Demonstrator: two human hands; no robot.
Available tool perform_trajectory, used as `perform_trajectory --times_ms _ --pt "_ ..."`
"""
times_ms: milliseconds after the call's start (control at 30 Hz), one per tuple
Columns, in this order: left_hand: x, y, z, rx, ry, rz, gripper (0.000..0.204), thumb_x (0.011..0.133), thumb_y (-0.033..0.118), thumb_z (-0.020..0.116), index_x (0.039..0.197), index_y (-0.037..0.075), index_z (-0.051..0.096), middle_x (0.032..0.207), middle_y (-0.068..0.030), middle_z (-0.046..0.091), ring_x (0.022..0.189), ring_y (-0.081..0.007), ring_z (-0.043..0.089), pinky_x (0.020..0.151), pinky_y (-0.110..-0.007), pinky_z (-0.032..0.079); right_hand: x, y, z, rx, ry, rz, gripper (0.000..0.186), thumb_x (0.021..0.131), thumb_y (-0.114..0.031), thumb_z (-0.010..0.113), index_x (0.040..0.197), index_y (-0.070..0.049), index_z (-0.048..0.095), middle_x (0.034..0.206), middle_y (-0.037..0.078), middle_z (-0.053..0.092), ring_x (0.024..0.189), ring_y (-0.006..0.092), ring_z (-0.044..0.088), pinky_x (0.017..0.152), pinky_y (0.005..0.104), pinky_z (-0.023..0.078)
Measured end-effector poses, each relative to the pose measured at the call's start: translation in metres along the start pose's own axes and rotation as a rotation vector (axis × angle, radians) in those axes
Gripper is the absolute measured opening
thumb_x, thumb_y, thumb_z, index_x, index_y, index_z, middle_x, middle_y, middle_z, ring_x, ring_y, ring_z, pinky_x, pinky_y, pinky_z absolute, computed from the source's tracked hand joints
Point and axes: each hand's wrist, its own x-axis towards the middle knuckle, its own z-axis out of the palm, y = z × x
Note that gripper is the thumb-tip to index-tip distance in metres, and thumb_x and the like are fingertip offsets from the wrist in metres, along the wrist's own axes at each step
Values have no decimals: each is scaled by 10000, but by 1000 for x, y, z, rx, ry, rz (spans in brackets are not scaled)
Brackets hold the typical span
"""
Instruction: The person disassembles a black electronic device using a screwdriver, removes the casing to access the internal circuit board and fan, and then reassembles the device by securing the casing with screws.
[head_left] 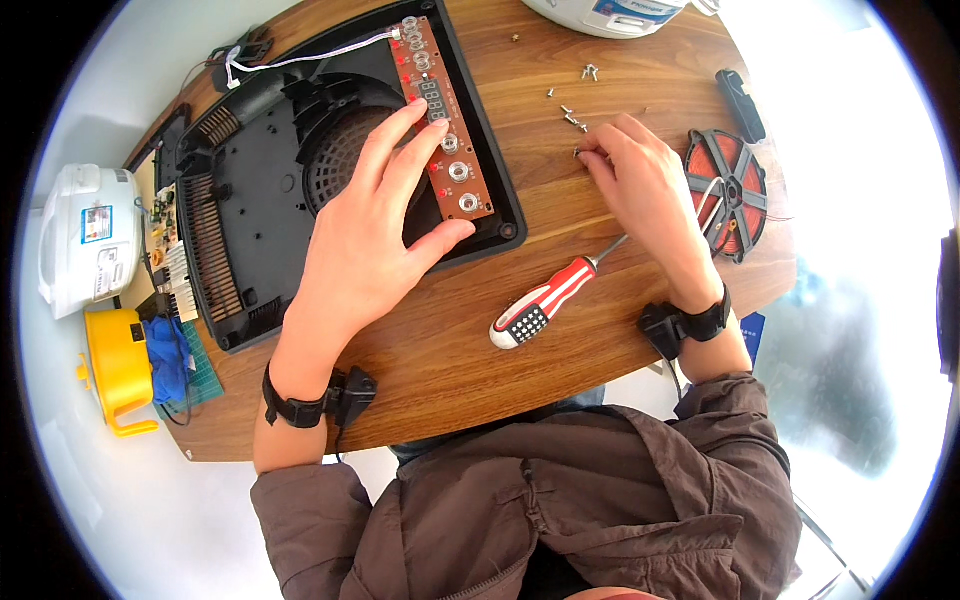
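Note:
My left hand (365,235) rests with spread fingers on a brown circuit board (458,172), index and middle fingertips near its digit display. The long, narrow board lies along the right side of a black plastic housing (262,165) with a round vent grille, partly hidden by my hand. My right hand (640,185) touches the table with thumb and index finger pinched on a small screw (577,153). Several loose screws (573,118) lie just beyond it. A screwdriver (545,305) with a red, white and black handle lies between my hands, its shaft reaching toward my right wrist.
A round red coil (752,190) in a black frame sits at the right, near a black oblong part (740,105). A white cable (300,62) runs from the board. A white container (625,15) stands at the far edge; a yellow pot (118,365) is at the left.

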Motion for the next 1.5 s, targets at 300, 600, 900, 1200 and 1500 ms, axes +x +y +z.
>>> perform_trajectory --times_ms 300,600,900,1200,1500 --pt "-4 -7 3 21 27 42 766 810 246 844 1490 155 505 1591 -64 426 1309 -367 575 1028 -444 548 1 -20 -9 156 126 47 67 897 -74 716 931 -18 704 860 130 722 765 305 715 704 373 574" --pt "-6 -7 2 38 38 14 755 784 195 853 1463 147 527 1572 -42 438 1247 -352 617 980 -427 566 -2 -41 -2 474 116 -112 94 848 12 759 934 -23 742 879 70 749 755 194 732 691 283 576" --pt "-7 -12 5 19 78 41 746 769 194 862 1443 125 551 1549 -47 470 1219 -344 632 975 -417 564 19 -58 5 381 80 -394 127 817 5 775 929 -47 746 925 74 723 787 253 704 681 320 566" --pt "-8 -16 10 35 126 69 689 772 233 867 1393 106 596 1510 -54 511 1120 -327 664 916 -410 580 12 -52 17 341 103 -428 167 791 1 790 940 -71 768 936 44 722 800 229 705 693 317 567" --pt "-4 -10 -2 -1 120 125 560 851 254 809 1302 -15 616 1397 -169 566 1060 -342 694 840 -393 591 15 -52 15 313 75 -454 151 789 -21 794 926 -82 777 918 35 719 781 224 698 681 314 559"
